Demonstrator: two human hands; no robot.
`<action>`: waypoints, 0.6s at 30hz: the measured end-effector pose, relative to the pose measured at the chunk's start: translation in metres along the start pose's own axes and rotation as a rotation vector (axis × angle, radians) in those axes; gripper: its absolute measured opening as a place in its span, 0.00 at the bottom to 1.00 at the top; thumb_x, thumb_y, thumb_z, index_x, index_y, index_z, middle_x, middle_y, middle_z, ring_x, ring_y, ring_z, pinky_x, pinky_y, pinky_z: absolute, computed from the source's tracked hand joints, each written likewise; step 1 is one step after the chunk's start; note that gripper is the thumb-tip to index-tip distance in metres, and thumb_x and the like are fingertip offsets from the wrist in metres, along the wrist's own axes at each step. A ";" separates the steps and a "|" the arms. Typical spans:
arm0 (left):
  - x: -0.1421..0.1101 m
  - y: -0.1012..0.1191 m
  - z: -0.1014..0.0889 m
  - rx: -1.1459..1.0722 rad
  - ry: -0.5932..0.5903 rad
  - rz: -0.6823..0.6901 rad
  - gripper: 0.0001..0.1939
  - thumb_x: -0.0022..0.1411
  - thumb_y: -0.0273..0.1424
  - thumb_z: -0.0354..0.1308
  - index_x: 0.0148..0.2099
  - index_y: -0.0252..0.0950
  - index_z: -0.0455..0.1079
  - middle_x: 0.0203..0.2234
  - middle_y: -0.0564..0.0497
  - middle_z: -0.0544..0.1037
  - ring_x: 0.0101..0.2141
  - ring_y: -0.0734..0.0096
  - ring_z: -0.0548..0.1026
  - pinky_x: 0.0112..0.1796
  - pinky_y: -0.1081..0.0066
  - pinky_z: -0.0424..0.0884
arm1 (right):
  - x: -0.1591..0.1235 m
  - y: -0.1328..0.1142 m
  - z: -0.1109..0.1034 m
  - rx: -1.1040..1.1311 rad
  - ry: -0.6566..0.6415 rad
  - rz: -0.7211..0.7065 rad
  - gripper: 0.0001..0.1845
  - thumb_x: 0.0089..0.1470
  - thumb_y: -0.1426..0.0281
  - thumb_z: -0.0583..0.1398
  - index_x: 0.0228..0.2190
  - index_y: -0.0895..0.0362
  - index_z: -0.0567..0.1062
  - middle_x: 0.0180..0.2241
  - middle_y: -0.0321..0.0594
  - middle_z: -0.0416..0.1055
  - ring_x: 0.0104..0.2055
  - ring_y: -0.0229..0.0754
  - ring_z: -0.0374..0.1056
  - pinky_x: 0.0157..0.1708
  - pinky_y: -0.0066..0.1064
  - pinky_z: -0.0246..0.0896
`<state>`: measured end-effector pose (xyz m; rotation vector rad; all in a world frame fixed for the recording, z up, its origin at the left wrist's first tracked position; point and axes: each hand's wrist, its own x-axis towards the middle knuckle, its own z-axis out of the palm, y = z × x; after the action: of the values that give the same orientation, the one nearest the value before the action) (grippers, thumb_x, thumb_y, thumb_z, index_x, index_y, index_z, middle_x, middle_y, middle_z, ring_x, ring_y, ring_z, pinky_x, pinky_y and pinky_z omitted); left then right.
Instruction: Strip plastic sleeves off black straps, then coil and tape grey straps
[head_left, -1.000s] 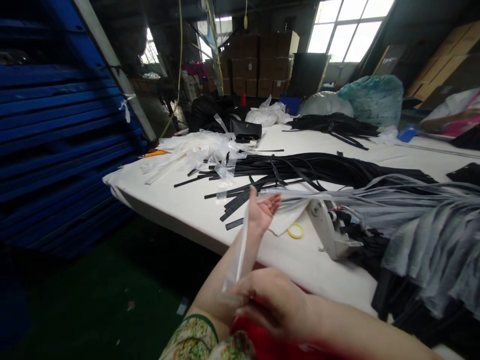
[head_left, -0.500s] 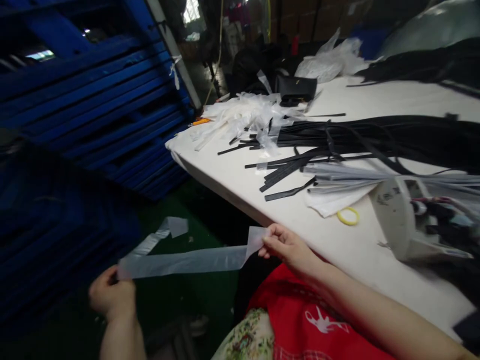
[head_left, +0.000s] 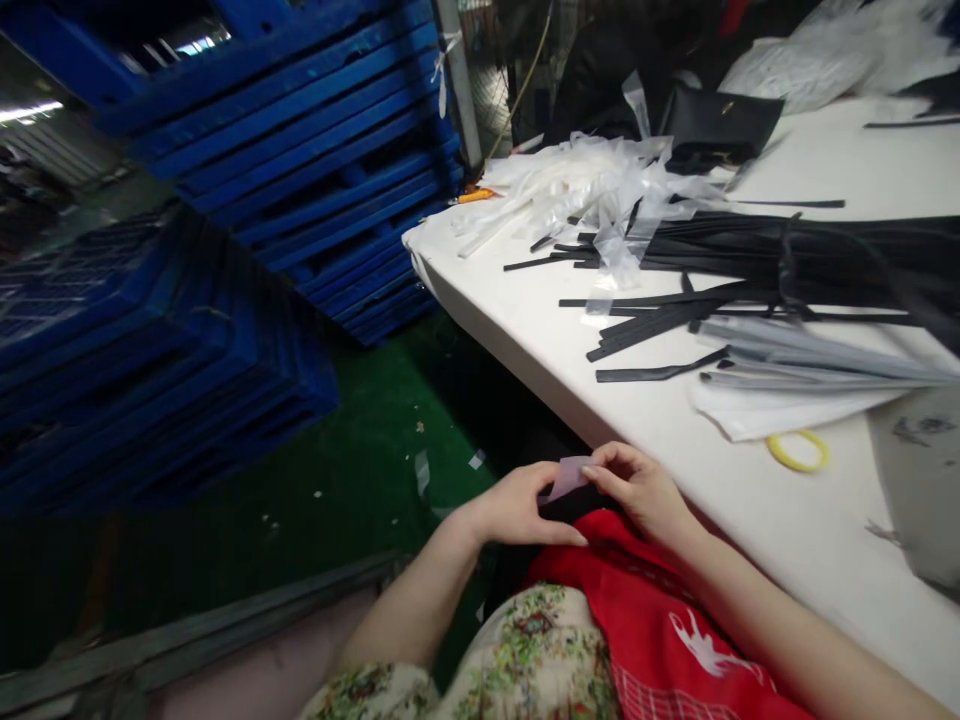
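Observation:
A narrow, clear plastic sleeve (head_left: 568,478) is between my hands, close to my lap at the table edge. My right hand (head_left: 637,495) pinches its end between thumb and fingers. Beside it, my left hand (head_left: 514,508) has its thumb held apart from the fingers, and the fingertips meet the sleeve's other side. Most of the sleeve's length is hidden behind my left hand. On the white table (head_left: 525,330) lie a pile of clear plastic sleeves (head_left: 592,180), black straps (head_left: 847,245) and grey straps in plastic (head_left: 810,350).
A yellow ring (head_left: 796,452) lies near the table edge, beside a pale casing (head_left: 919,480). At the back are an orange-handled cutter (head_left: 475,196) and a black bag (head_left: 720,120). Blue pallets (head_left: 300,150) stand stacked left. Plastic scraps (head_left: 477,459) dot the green floor.
My hands stretched the plastic sleeve between them, the left far out over the floor. Now the left hand is back beside the right. My view has turned left and downward.

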<state>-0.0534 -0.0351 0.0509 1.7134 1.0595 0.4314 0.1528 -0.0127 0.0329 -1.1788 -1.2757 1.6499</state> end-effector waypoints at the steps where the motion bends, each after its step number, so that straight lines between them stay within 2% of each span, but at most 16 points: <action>1: 0.014 0.008 0.008 -0.054 -0.060 0.013 0.28 0.55 0.47 0.63 0.52 0.34 0.71 0.43 0.47 0.78 0.42 0.61 0.76 0.45 0.67 0.71 | -0.003 0.000 -0.006 0.004 0.013 0.006 0.18 0.45 0.55 0.67 0.26 0.56 0.72 0.23 0.34 0.68 0.24 0.36 0.61 0.26 0.29 0.60; 3: 0.035 0.016 0.022 -0.129 -0.126 -0.008 0.22 0.63 0.46 0.54 0.44 0.32 0.75 0.34 0.49 0.79 0.34 0.67 0.75 0.38 0.70 0.71 | -0.010 -0.002 -0.020 -0.009 0.006 0.012 0.17 0.47 0.55 0.65 0.33 0.55 0.75 0.25 0.35 0.70 0.26 0.38 0.63 0.27 0.30 0.61; 5: 0.048 0.016 0.030 -0.174 -0.221 0.001 0.24 0.66 0.47 0.49 0.41 0.33 0.77 0.31 0.51 0.79 0.32 0.69 0.75 0.37 0.72 0.70 | -0.018 -0.005 -0.034 -0.076 -0.058 -0.015 0.17 0.52 0.56 0.63 0.38 0.55 0.77 0.28 0.37 0.72 0.30 0.40 0.66 0.31 0.32 0.63; 7: 0.055 0.014 0.033 -0.192 -0.360 0.051 0.24 0.66 0.48 0.49 0.40 0.37 0.79 0.32 0.52 0.80 0.33 0.71 0.75 0.40 0.75 0.70 | -0.024 -0.009 -0.047 -0.172 -0.107 -0.077 0.15 0.55 0.57 0.61 0.34 0.56 0.78 0.30 0.39 0.72 0.33 0.41 0.67 0.36 0.32 0.63; 10: 0.062 0.013 0.036 -0.208 -0.493 0.092 0.24 0.66 0.50 0.48 0.42 0.40 0.79 0.35 0.53 0.81 0.35 0.72 0.76 0.42 0.76 0.70 | -0.029 -0.012 -0.058 -0.250 -0.052 -0.156 0.16 0.55 0.59 0.61 0.24 0.57 0.76 0.27 0.38 0.70 0.32 0.39 0.66 0.36 0.31 0.62; 12: 0.065 0.016 0.040 -0.231 -0.471 0.104 0.24 0.66 0.49 0.49 0.45 0.39 0.78 0.37 0.52 0.81 0.37 0.70 0.77 0.44 0.74 0.70 | -0.029 -0.012 -0.060 -0.253 0.004 -0.161 0.16 0.53 0.59 0.62 0.22 0.57 0.74 0.26 0.37 0.69 0.30 0.38 0.65 0.33 0.30 0.61; 15: 0.069 0.021 0.046 -0.323 -0.378 0.107 0.24 0.63 0.50 0.54 0.45 0.35 0.77 0.38 0.49 0.81 0.41 0.66 0.77 0.47 0.70 0.70 | -0.027 -0.009 -0.060 -0.235 0.051 -0.153 0.16 0.51 0.59 0.64 0.21 0.57 0.72 0.24 0.36 0.69 0.28 0.38 0.64 0.30 0.29 0.60; 18: 0.071 0.026 0.052 -0.493 -0.385 0.071 0.25 0.62 0.50 0.55 0.43 0.32 0.77 0.37 0.46 0.81 0.42 0.63 0.77 0.50 0.66 0.70 | -0.027 -0.005 -0.056 -0.181 0.088 -0.107 0.16 0.49 0.58 0.65 0.22 0.55 0.69 0.21 0.34 0.67 0.23 0.36 0.61 0.24 0.29 0.57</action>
<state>0.0335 -0.0093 0.0391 1.3222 0.5559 0.3517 0.2150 -0.0195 0.0394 -1.2528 -1.4305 1.4142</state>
